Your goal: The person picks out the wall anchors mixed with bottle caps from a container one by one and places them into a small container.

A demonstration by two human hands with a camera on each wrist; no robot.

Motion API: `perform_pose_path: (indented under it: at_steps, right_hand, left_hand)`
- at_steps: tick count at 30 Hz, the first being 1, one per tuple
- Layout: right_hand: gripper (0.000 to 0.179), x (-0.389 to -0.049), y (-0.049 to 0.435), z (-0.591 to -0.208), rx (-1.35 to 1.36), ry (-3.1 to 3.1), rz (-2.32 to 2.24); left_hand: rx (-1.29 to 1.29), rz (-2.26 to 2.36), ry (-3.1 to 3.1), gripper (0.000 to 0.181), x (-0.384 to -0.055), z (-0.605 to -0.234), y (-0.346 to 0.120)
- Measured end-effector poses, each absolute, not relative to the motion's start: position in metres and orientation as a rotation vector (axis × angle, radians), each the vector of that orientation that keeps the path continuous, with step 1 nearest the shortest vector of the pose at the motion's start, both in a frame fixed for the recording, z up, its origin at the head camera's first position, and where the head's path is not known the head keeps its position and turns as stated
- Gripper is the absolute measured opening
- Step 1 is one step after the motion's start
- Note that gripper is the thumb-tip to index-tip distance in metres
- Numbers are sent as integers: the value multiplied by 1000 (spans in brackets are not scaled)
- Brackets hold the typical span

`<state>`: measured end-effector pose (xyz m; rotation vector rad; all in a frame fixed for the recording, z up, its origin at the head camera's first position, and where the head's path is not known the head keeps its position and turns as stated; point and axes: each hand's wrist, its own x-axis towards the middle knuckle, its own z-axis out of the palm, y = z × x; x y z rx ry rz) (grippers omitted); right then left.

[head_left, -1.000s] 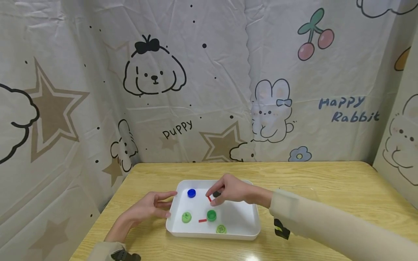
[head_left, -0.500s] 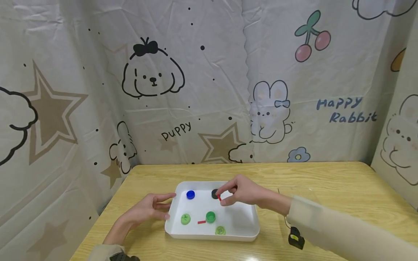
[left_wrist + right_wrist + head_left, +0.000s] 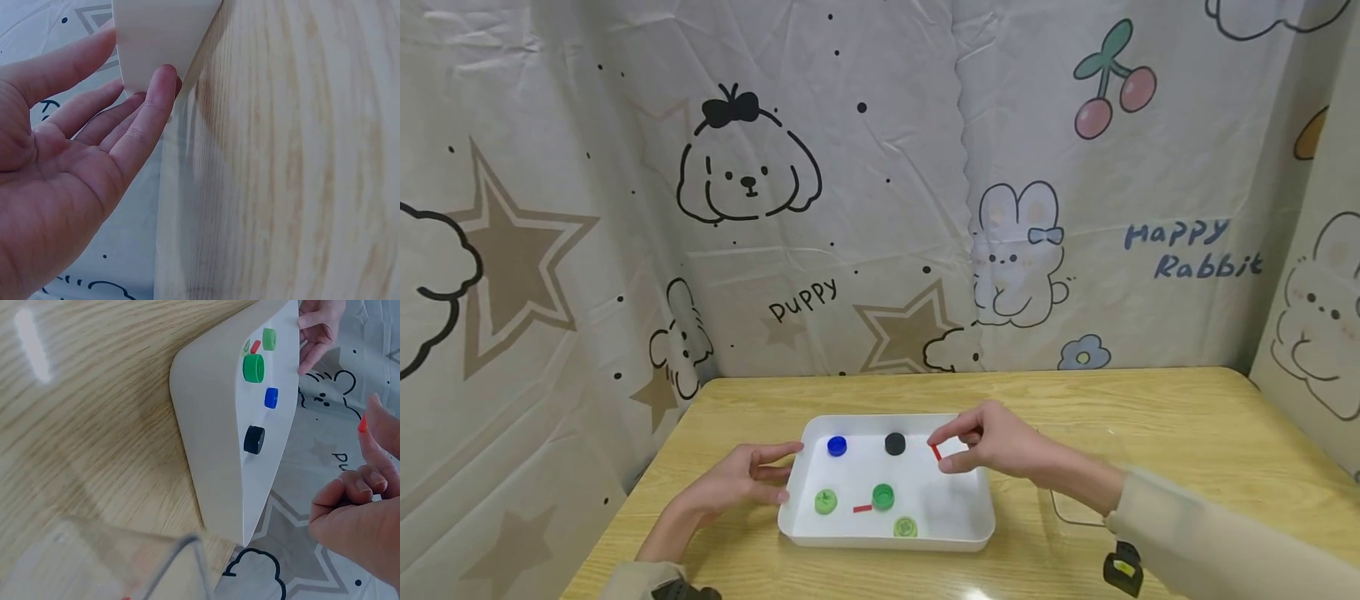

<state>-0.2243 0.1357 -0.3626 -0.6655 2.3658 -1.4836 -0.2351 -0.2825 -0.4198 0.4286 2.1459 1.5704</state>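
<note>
Between thumb and index finger, my right hand [image 3: 996, 440] pinches a small red stick [image 3: 936, 452] above the right part of a white tray [image 3: 880, 542]. The right wrist view shows the tip of that red stick [image 3: 362, 424] too. My left hand [image 3: 737, 479] touches the tray's left wall with extended fingers; in the left wrist view its fingertips rest at the tray's corner [image 3: 159, 37]. Inside the tray lie a blue cap [image 3: 837, 446], a black cap [image 3: 895, 443], a green cap [image 3: 883, 497], two light green round pieces [image 3: 826, 501] and another red stick [image 3: 862, 508].
A clear plastic container [image 3: 1078, 512] stands on the wooden table [image 3: 1187, 450] right of the tray, partly behind my right forearm. Something red [image 3: 126, 598] shows at it in the right wrist view. A printed curtain [image 3: 880, 208] hangs behind the table.
My right hand has moved right across the tray with the pinched red stick, uncovering the black cap. My left hand stays at the tray's left side.
</note>
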Motion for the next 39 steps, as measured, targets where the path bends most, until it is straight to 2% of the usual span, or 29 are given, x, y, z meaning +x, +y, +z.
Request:
perform_pose_path:
  at_steps: [24, 39]
  right_hand:
    - [37, -199, 206, -361, -501, 2487, -1526]
    - [47, -190, 261, -379, -339, 2541, -1500]
  left_hand:
    - [433, 1563, 2163, 81, -235, -421, -283]
    - [453, 1571, 2149, 81, -237, -422, -284]
